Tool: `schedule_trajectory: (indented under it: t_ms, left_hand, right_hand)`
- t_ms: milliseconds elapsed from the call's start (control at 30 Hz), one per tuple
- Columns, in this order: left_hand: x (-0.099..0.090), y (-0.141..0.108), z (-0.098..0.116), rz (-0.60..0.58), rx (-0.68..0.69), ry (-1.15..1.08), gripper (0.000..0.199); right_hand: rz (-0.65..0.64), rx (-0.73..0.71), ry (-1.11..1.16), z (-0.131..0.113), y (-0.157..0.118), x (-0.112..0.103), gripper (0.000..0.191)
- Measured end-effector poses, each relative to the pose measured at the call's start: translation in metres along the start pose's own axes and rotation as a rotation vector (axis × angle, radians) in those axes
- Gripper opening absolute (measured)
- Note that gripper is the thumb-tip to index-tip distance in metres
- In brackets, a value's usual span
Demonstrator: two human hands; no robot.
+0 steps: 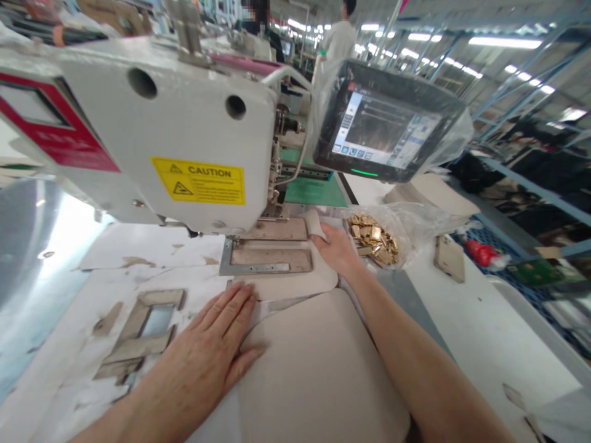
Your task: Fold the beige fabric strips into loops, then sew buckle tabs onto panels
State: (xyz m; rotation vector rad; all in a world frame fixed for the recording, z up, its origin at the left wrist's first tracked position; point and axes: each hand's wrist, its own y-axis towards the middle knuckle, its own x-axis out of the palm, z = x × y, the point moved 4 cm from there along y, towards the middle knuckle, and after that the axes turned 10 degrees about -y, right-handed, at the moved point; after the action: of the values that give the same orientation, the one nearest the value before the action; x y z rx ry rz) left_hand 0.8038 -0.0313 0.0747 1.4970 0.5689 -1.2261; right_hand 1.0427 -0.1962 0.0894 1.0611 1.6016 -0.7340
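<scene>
My left hand (217, 332) lies flat on a beige leather-like panel (318, 369), its fingers resting near the panel's edge and holding nothing. My right hand (335, 249) rests on a curved beige piece (295, 280), with its fingertips against a raised beige flap (314, 223). That piece runs under a metal template clamp (268, 255) below the sewing head of a white industrial sewing machine (157, 129). The needle area is hidden behind the machine's head.
A clear plastic bag of small gold metal pieces (373, 241) sits just beyond my right hand. A touchscreen panel (385, 120) wrapped in plastic hangs above it. Cut-out paper or fabric templates (138, 329) lie left. A co-worker (339, 40) stands behind the machine, beside blue shelving (530, 80).
</scene>
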Motion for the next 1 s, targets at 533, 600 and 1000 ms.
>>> schedule_trajectory:
  t_ms: [533,600,1000]
  left_hand:
    - [0.006,0.005,-0.008,-0.071,0.208,-0.006,0.058]
    - [0.009,0.005,-0.009,-0.095,0.187,-0.011,0.058]
    - [0.028,-0.02,-0.022,-0.191,0.168,-0.115,0.04]
  right_hand:
    - [0.102,-0.495,0.083,0.012,-0.139,-0.019,0.021]
    - [0.099,-0.514,0.08,0.009,-0.146,-0.018,0.023]
    - [0.128,-0.387,0.023,0.007,-0.147,-0.015,0.021]
